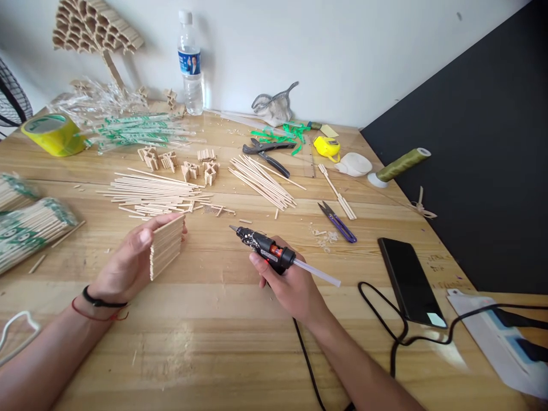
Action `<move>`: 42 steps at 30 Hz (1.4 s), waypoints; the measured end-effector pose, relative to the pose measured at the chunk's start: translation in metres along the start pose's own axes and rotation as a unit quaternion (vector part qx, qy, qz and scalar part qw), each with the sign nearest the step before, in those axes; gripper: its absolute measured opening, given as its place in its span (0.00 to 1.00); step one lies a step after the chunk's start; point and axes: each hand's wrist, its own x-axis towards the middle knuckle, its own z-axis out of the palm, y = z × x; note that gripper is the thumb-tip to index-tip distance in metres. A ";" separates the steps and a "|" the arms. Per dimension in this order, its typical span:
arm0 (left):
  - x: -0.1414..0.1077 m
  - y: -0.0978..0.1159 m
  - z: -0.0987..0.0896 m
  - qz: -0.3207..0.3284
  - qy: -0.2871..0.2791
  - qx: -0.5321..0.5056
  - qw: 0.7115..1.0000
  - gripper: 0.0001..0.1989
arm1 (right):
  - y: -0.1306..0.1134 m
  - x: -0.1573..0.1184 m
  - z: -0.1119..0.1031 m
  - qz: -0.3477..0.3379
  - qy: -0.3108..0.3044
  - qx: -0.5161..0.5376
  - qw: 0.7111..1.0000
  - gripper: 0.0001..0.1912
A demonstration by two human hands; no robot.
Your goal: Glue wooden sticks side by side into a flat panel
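Note:
My left hand (132, 254) grips a small panel of wooden sticks (166, 246) laid side by side, held tilted above the table with its edge toward me. In my right hand (286, 279) is a black hot glue gun (268, 248), its nozzle pointing left toward the panel but apart from it. A clear glue stick (317, 273) pokes out of the gun's back end. Loose wooden sticks (149, 191) lie in a pile just beyond my left hand. Another bundle of sticks (263, 181) rests farther to the right.
Purple thread snips (337, 222), black pliers (269, 153) and a phone (411, 282) lie on the right. A black cord (377, 305) runs toward a power strip (505, 342). Wrapped stick packs (34, 231), yellow tape (53, 134) and a water bottle (190, 65) stand around the left and back.

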 end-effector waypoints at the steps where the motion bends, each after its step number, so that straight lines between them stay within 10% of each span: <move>1: 0.001 0.001 -0.002 -0.008 0.009 -0.019 1.000 0.30 | 0.000 0.000 -0.001 0.001 0.001 0.002 1.000 0.16; 17: 0.003 -0.001 -0.004 -0.062 -0.032 -0.131 0.989 0.29 | 0.004 0.008 -0.014 -0.160 0.056 -0.230 0.958 0.05; 31: -0.008 -0.002 0.004 -0.115 -0.093 -0.157 0.976 0.28 | 0.001 0.006 -0.008 -0.192 0.028 -0.205 0.959 0.02; 42: -0.005 0.004 0.010 0.115 -0.133 0.160 0.971 0.25 | -0.010 -0.002 -0.001 -0.108 -0.057 -0.120 0.985 0.12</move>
